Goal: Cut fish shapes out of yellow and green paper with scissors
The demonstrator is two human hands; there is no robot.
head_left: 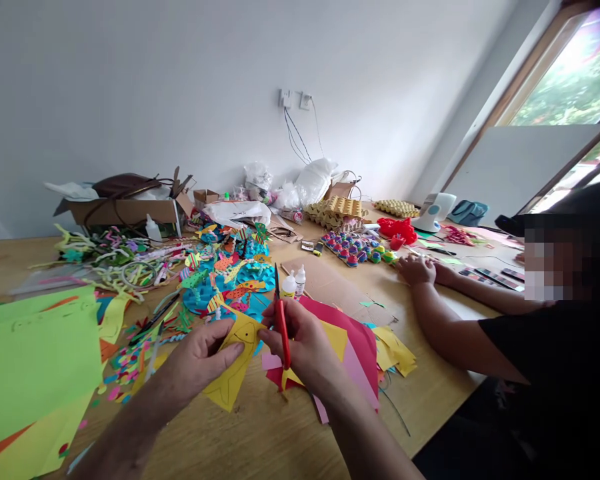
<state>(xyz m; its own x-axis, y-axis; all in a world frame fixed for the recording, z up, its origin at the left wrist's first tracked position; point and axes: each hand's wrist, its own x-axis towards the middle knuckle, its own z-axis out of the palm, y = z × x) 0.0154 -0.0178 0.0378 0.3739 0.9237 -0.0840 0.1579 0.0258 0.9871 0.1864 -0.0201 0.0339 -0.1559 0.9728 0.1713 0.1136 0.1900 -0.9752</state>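
My left hand (205,360) pinches a piece of yellow paper (235,357) between thumb and fingers. A fish outline with an eye and a mouth is drawn on that paper. Red-handled scissors (282,333) are in my right hand (305,340), their dark blades pointing up and away from me. The fingertips of this hand also touch the paper's right edge near the fish's head. Behind my hands lie blue paper shapes with colourful paper fish (230,270) on them. Two small white glue bottles (294,283) stand just beyond the scissors.
Green paper sheets (35,373) lie at the left, near pipe cleaners (110,257) and scattered confetti. Red paper (330,333) and yellow scraps (395,350) lie at the right. A co-worker's hands (420,270) rest near painted egg-carton cups (353,247). Cardboard boxes line the wall.
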